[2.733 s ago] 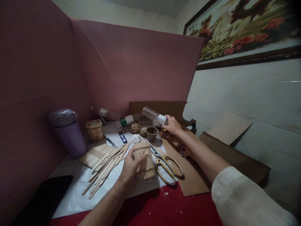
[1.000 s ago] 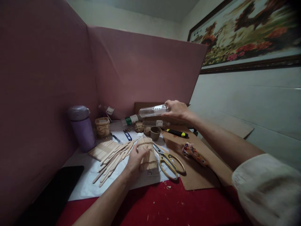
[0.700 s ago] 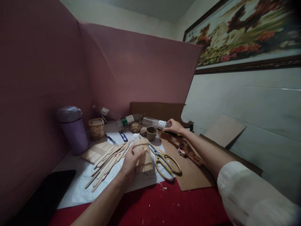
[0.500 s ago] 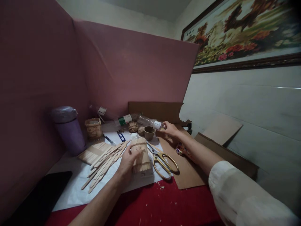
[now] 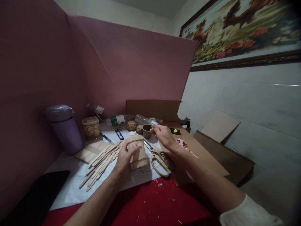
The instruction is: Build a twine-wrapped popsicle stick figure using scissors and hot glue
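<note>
My left hand (image 5: 124,157) is wrapped round a small holder (image 5: 138,153) faced with craft sticks, with twisted cord bands near its top and bottom and clear plastic showing below. The holder leans over the white sheet. Beside the small brown cup (image 5: 147,132), my right hand (image 5: 164,135) has its fingers pinched together; what they hold, if anything, is too small to make out. Gold-handled scissors (image 5: 160,163) lie open between the holder and my right forearm. To the left, loose craft sticks (image 5: 103,166) fan out beside a banded bundle of sticks (image 5: 92,151).
Behind the cup lie a clear plastic bottle (image 5: 142,119) and twine balls (image 5: 131,125). Blue thread snips (image 5: 119,134), a cutter (image 5: 107,138), a finished-looking stick pot (image 5: 91,127) and a purple tumbler (image 5: 67,133) stand or lie left. Cardboard (image 5: 204,160) covers the right side.
My right hand has come away from the clear bottle, moving left and nearer to beside the brown cup. My left hand keeps its hold on the holder. The view has shifted slightly.
</note>
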A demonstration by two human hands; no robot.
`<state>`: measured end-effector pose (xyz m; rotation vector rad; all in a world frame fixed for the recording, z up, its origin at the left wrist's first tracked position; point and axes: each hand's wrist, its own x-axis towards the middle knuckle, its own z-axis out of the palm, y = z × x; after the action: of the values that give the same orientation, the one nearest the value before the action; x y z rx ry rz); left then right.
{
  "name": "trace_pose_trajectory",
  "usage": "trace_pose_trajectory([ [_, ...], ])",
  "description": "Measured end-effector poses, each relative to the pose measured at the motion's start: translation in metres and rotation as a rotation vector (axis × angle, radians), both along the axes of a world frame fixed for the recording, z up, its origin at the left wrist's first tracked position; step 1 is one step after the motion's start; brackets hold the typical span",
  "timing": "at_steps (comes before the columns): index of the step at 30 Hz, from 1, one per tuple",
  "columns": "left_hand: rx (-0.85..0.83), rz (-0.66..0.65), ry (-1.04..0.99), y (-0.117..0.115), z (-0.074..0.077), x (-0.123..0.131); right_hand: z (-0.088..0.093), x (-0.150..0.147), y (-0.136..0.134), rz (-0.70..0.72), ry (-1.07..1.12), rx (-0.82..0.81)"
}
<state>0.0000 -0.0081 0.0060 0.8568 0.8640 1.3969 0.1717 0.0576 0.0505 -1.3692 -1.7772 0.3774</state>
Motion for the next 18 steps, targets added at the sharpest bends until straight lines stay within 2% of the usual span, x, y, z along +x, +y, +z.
trace_pose_trajectory([
  [4, 0.019, 0.000, -0.006, 0.000, -0.001, 0.000, -0.025, -0.023, -0.024, 0.180, 0.221, 0.048],
  [8, 0.047, 0.008, -0.011, 0.001, -0.001, 0.000, -0.043, -0.032, -0.030, 0.305, 0.391, 0.016],
  [14, 0.064, -0.023, -0.001, 0.001, -0.001, 0.001, -0.050, -0.038, -0.038, 0.535, 0.730, -0.177],
  [18, 0.095, -0.031, 0.008, -0.001, -0.001, 0.004, -0.053, -0.039, -0.045, 0.526, 0.827, -0.209],
])
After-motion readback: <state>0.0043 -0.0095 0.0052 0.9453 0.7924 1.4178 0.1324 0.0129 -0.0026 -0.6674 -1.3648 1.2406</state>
